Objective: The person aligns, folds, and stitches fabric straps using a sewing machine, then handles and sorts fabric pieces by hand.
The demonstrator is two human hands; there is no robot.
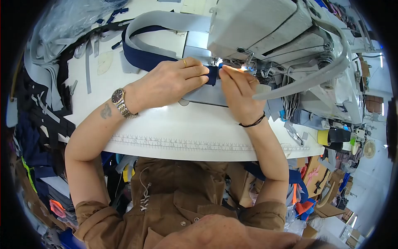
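A navy fabric band point(143, 60) with a grey strip point(166, 18) beside it loops on the left of the sewing machine point(261, 29). The end of the navy band lies near the machine's lit needle area. My left hand point(168, 83), with a watch on its wrist, is closed, its fingertips pressing the band from the left. From the right, my right hand point(242, 91) pinches the edge of the same navy piece between thumb and fingers. Both hands rest close together at the machine's plate point(207, 96). My fingers partly hide the band's end.
A printed ruler point(182, 145) runs along the front edge of the white table point(166, 124). Grey strips point(45, 62) and clear plastic point(74, 18) are heaped at the left. Small scissors point(295, 135) lie at the right. A grey hose point(306, 85) hangs in front of the machine.
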